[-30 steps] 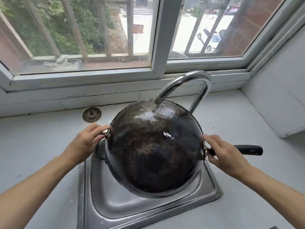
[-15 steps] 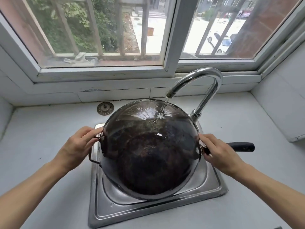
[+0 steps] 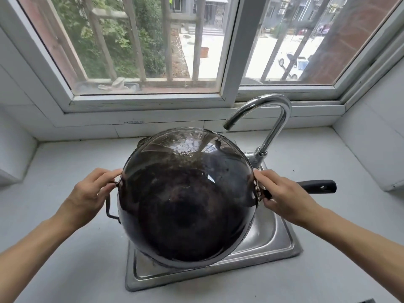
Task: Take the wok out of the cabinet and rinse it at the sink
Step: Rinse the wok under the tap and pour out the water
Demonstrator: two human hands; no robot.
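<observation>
Now two hands: left, right, both gripping one wok over one sink.

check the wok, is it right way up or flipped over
Flipped over: the wok shows its dark rounded underside, held over the sink by both hands.

The wok is dark, round and wet, its stained inside glistening. It is held tilted above the sink, its far rim just under the tap's spout. A black long handle sticks out rightward; a loop handle sits on its left.
</observation>
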